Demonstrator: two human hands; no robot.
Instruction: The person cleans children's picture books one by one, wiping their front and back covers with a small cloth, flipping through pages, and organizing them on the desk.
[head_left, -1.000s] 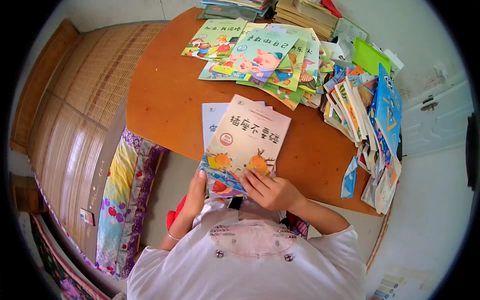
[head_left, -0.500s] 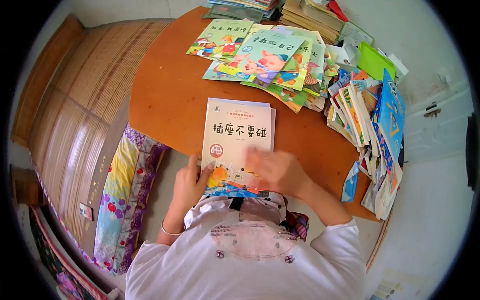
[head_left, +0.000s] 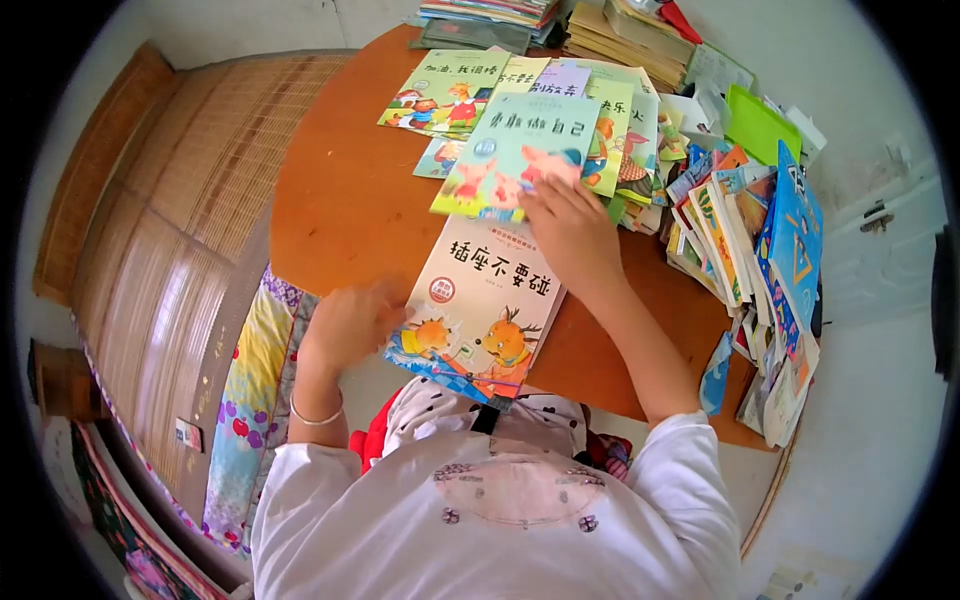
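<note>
A pink picture book with a deer and a yellow animal on its cover lies tilted at the table's near edge, atop at least one other book. My left hand is beside its left edge, fingers blurred by motion. At the lower right of a light green picture book with pigs on it, my right hand has its fingers on the cover; the thumb is hidden. This green book overlaps the pink book's top edge and several other picture books spread behind it.
The round brown table carries a leaning row of books on the right. Stacked papers and a bright green tray are at the back. A patterned cushion lies left, below the table.
My right hand has moved from the pink book to the light green pig book, which has slid toward me. The pink book has turned clockwise, and my left hand has moved slightly left.
</note>
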